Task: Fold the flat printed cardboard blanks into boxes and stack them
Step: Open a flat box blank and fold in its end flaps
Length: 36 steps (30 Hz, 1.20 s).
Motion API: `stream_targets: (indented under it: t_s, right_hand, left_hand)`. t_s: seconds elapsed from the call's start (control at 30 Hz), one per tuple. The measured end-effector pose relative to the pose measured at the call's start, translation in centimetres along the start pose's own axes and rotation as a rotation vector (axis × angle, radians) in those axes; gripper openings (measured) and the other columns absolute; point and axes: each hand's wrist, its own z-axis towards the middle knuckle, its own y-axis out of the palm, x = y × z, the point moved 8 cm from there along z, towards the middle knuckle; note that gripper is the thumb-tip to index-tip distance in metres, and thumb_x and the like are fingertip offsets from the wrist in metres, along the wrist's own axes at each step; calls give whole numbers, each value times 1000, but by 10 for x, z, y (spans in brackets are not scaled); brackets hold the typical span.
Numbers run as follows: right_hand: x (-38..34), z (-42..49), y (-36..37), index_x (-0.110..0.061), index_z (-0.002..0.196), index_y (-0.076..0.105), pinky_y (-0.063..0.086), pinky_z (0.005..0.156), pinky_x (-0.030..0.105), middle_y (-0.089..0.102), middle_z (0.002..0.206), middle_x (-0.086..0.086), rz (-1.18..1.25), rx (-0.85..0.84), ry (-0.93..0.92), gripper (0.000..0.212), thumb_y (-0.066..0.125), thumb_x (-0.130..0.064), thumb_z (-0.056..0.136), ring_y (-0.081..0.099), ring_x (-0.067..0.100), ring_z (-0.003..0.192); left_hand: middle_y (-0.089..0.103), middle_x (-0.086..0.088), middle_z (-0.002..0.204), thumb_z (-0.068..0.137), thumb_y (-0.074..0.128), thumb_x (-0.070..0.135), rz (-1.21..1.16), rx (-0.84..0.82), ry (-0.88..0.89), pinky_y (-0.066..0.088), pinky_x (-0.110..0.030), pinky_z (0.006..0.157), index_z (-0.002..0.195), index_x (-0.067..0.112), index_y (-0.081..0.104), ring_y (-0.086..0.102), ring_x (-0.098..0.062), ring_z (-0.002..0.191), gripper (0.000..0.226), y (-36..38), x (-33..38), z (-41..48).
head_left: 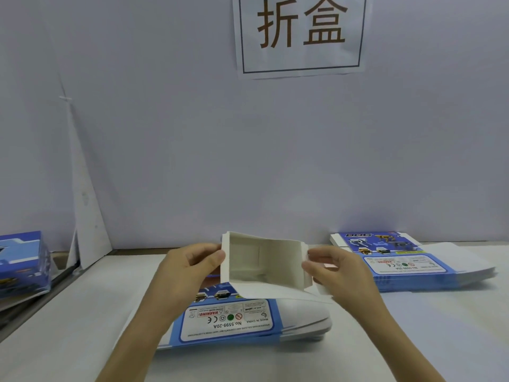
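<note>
Lavender-grey wall panel (165, 133) fills the upper picture, with a white paper sign bearing two brown characters (301, 34) at twelve o'clock. Below it runs the white worktop (68, 321). On the worktop, at six o'clock, lies a stack of flat blue-and-white printed cardboard blanks (228, 323), label side up. A second stack of flat printed blanks (407, 263) lies at three o'clock, close to the wall. At nine o'clock, by the picture's edge, sits a pile of folded blue printed boxes (22, 263).

Held above the near stack, at the centre, is a half-formed cardboard box with a plain white inside (264, 263), its open mouth facing the camera and a flap hanging from its lower edge. The left hand (192, 268) grips the box's left wall, thumb on the inside edge, fingers (203, 250) closed on the outside. The right hand (333, 271) pinches the right side flap, its fingers closed on it.
</note>
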Motion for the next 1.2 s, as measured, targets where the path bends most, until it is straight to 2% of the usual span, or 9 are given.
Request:
stream_targets:
  t_s: [0.23, 0.4, 0.5, 0.63, 0.8, 0.93, 1.03, 1.1, 1.2]
  right_hand:
    - [2, -3, 1, -27, 87, 60, 46, 60, 16, 68, 82, -8, -62, -6, 33, 23, 80, -29, 75, 65, 7, 73]
    - [2, -5, 13, -24, 87, 65, 56, 58, 21, 72, 76, -7, 78, -92, 59, 18, 69, -7, 82, 70, 10, 68]
    - [-1, -5, 13, -21, 87, 69, 55, 55, 19, 73, 71, -7, 120, -74, 45, 20, 67, -2, 80, 71, 9, 68]
    - [-11, -8, -1, -21, 90, 69, 61, 64, 32, 72, 70, -7, 67, 75, -14, 17, 71, -9, 78, 70, 9, 65]
    - [-29, -14, -2, -27, 80, 68, 58, 57, 22, 70, 70, -11, 67, 77, -108, 19, 71, -9, 79, 68, 2, 65]
    - [-39, -18, 0, -24, 81, 67, 46, 50, 7, 68, 71, -15, 53, 61, -173, 16, 71, -9, 80, 63, -7, 66]
    - [-44, -18, -1, -28, 79, 67, 47, 53, 7, 68, 70, -17, 73, 25, -196, 17, 71, -11, 81, 64, -6, 66]
    - [-46, -17, 1, -33, 75, 69, 50, 56, 11, 70, 67, -15, 126, -47, -204, 24, 70, -11, 82, 66, -2, 66]
    - [-38, -16, 7, -28, 77, 77, 48, 54, 13, 74, 70, -8, 286, -186, -139, 29, 64, -2, 84, 65, 1, 62]
  left_hand:
    - [74, 14, 84, 97, 50, 19, 109, 2, 141, 56, -20, 63, 90, 32, 66, 70, -8, 80, 22, 5, 10, -2]
    - [75, -2, 93, 78, 56, 30, -308, -169, -40, 59, -25, 67, 102, 19, 70, 71, -17, 85, 29, 18, -11, 0]
    - [75, -6, 95, 82, 58, 20, -442, -87, -106, 58, -23, 66, 104, 16, 69, 72, -18, 84, 24, 15, -21, 2]
    - [68, 17, 81, 87, 66, 7, 227, 337, 224, 47, -5, 60, 88, 31, 66, 64, 6, 80, 24, -19, 8, -5]
    - [65, 11, 67, 97, 51, 22, 489, 336, 298, 43, -8, 51, 85, 17, 69, 62, -2, 63, 22, -6, 28, -14]
    - [70, 4, 69, 93, 37, 49, 189, 253, 100, 55, -30, 61, 70, 21, 62, 68, -12, 69, 44, -7, 18, -11]
    - [69, 14, 63, 75, 38, 66, 154, 149, 61, 49, -19, 52, 70, 31, 63, 68, -9, 65, 43, -4, 17, -9]
    - [71, 16, 72, 81, 51, 51, 45, 79, 19, 50, -15, 51, 81, 31, 66, 68, -5, 69, 26, -4, 12, -4]
    - [75, -6, 80, 73, 65, 19, -412, -110, -238, 54, -20, 51, 89, 9, 72, 72, -17, 66, 20, 6, -8, -4]
